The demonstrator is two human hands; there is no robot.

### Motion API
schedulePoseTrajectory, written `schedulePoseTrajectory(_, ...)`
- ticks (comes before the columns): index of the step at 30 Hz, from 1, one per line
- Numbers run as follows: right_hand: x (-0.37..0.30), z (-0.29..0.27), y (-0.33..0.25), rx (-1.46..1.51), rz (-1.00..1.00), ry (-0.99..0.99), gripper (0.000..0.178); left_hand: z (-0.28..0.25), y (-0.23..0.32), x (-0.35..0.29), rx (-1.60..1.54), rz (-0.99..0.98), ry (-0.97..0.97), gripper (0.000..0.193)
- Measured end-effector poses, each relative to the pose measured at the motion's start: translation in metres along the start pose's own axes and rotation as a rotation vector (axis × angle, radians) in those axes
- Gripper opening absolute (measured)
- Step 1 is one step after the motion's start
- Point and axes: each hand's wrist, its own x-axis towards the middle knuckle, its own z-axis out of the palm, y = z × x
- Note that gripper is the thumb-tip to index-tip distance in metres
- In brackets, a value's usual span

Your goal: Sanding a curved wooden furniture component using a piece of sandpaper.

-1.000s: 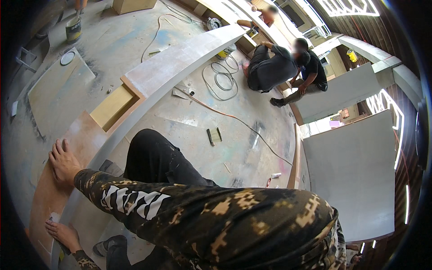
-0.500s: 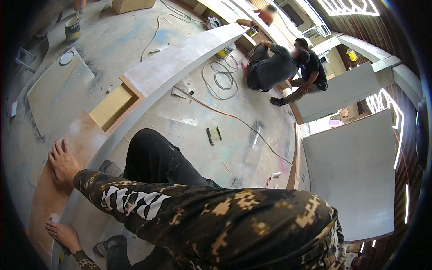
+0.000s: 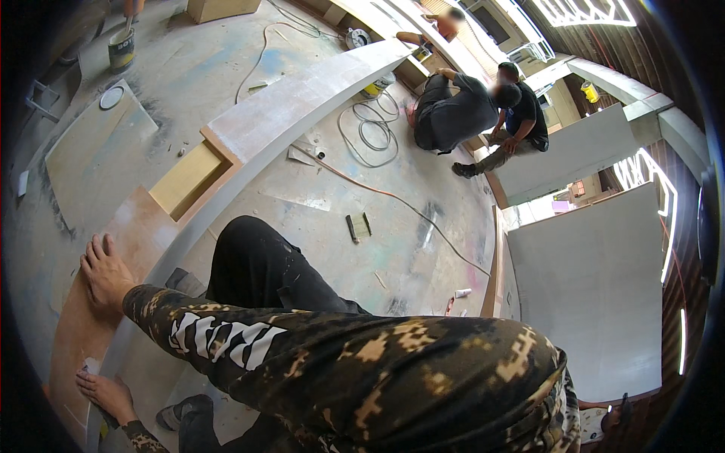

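A long curved board structure with a smooth, whitish-brown top runs from the lower left to the upper middle. On its near end my right hand lies palm down with fingers spread, at the end of a camouflage sleeve. Lower down on the same surface rests my left hand, its fingers stretched out flat. A small whitish patch is beside its fingertips. Between the hands and the far section, a pale yellow recess with wooden edges opens in the top. My knee in black trousers is bent beside the structure.
Two people in dark clothes crouch and sit at the far right; another is behind. A coiled hose and an orange cable cross the floor. Left stand a paint can and flat panel. Large grey panels are right.
Both my hands stay in place on the board. The seated person in black has shifted slightly. A dark, blurred shape has come into view at the lower right, below the grey panel.
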Motion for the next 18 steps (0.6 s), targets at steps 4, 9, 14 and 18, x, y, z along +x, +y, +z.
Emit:
schedulePoseTrajectory(4,0.001,0.002,0.0,-0.006,0.0,0.002,0.071,0.008,-0.003,0.003,-0.002,0.003,0.028,0.099)
schedulePoseTrajectory(9,-0.001,0.004,0.002,0.016,-0.006,0.02,0.072,0.003,0.0,0.0,0.032,-0.005,0.004,0.099)
schedulePoseTrajectory(14,-0.001,0.002,0.0,0.023,-0.003,0.025,0.071,0.003,0.0,0.002,0.05,-0.003,-0.014,0.099)
schedulePoseTrajectory(18,-0.001,0.001,0.001,0.016,-0.002,0.043,0.069,0.005,0.0,0.002,0.025,0.006,0.01,0.099)
